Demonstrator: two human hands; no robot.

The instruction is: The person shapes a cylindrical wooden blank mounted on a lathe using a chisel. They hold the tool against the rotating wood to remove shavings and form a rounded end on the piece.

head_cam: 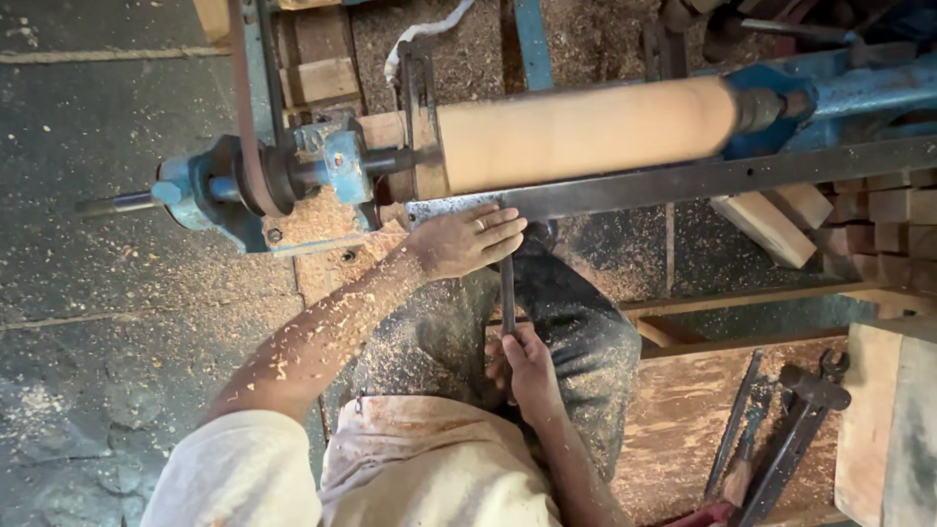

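While a pale wooden cylinder (586, 132) sits mounted across the upper middle of the frame on a blue lathe (293, 181), a dark metal turning tool (507, 293) runs down from the flat steel tool rest (683, 181) toward frame centre. Left hand (468, 241) lies on the rest's left end, fingers curled over the tool's upper part, pressing it to the bar just below the cylinder. Right hand (527, 366) is clenched round the tool's lower end, below centre, close to the person's lap. Tip of the tool is hidden under the left fingers, so contact with the wood can't be told. No containers in view; loose tools only: a heap of long dark iron tools (781, 429) lies on the sawdusty floor at lower right, beside a wooden block (883, 420) at the right edge. Stacked wood pieces (878, 220) fill the right edge under the rest. Dark concrete floor (107, 322) at left, dusted with shavings, gives the widest open room; sawdust also coats the left forearm
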